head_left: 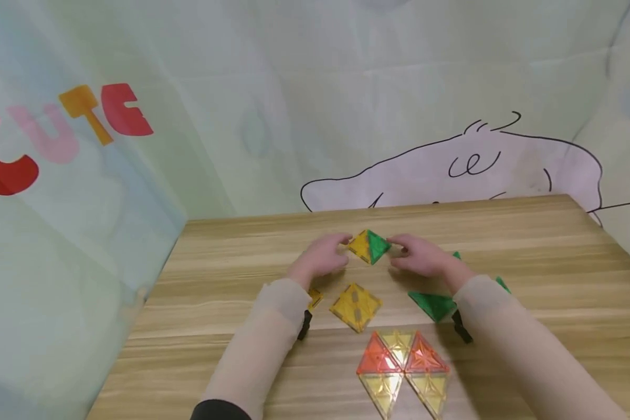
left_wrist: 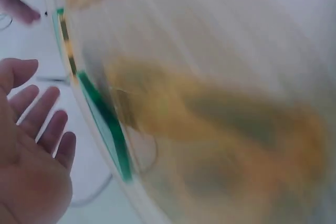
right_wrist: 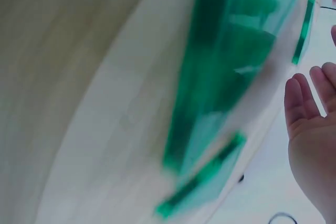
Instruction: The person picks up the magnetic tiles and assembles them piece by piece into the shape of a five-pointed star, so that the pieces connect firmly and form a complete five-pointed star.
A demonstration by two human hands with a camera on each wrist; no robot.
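Observation:
At the far middle of the wood-grain table, a yellow triangular magnetic tile (head_left: 359, 246) and a green triangular magnetic tile (head_left: 378, 247) lie edge to edge, forming a diamond. My left hand (head_left: 326, 255) is just left of this pair, its fingertips right at the yellow corner. On the other side, my right hand (head_left: 419, 254) has its fingertips by the green corner. Both wrist views show relaxed fingers with nothing gripped, on the left palm (left_wrist: 34, 166) and the right palm (right_wrist: 315, 150).
Nearer lies a yellow diamond (head_left: 355, 307) of tiles. A green triangle (head_left: 434, 305) sits by the right wrist, with other green pieces partly behind that arm. Part of a yellow tile (head_left: 315, 298) shows beside the left wrist. Red and pale yellow triangles (head_left: 425, 357) form a pattern in front.

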